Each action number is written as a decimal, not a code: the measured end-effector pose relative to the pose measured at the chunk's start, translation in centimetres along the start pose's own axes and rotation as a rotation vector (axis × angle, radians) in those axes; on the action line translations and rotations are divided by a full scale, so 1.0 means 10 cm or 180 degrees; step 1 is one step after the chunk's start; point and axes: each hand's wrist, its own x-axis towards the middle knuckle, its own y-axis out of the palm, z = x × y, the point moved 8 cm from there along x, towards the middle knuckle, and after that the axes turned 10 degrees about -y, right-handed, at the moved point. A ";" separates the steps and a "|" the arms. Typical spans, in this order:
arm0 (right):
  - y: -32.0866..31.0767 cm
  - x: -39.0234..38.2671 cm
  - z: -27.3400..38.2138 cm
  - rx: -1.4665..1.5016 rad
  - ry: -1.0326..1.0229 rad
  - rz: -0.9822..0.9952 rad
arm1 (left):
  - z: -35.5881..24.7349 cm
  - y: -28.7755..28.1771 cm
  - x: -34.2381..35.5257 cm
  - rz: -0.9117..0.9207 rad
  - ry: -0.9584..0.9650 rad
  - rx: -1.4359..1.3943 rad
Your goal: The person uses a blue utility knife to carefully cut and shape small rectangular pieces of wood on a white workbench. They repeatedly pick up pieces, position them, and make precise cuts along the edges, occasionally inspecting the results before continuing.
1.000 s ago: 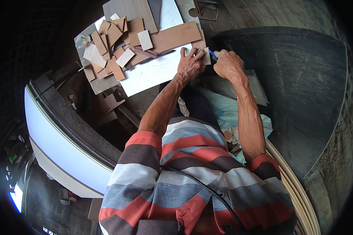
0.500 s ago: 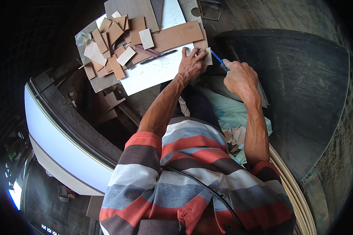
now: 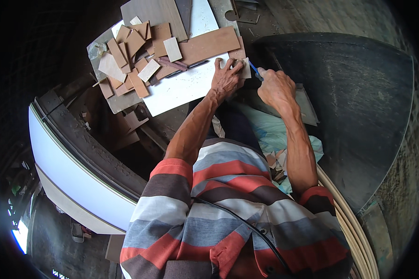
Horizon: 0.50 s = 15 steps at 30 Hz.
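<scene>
My left hand is bent over the near right edge of the table, its fingers pressing on a small pale wooden piece that sticks out past the edge. A slim blue tool, its exact kind unclear, is in my right hand, the fingers wrapped round its lower end. The tool slants up and left, its upper part right beside the pale piece's outer edge. Whether they touch I cannot tell. Under and beside my left hand lies a white board. A long brown wooden strip lies just beyond.
Several small brown and pale wood pieces are heaped on the table's left. A dark pen-like stick lies by them. A large dark panel stands at right. Pale green cloth with offcuts is below my hands; a white-faced board curves at left.
My right hand and the blue tool have moved left, closer to my left hand and the pale piece. My left hand stays on the piece.
</scene>
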 end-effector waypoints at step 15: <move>0.19 -0.05 -0.07 -0.0124 0.0044 -0.0066 | -0.03 -0.01 0.00 0.0115 0.0104 0.0218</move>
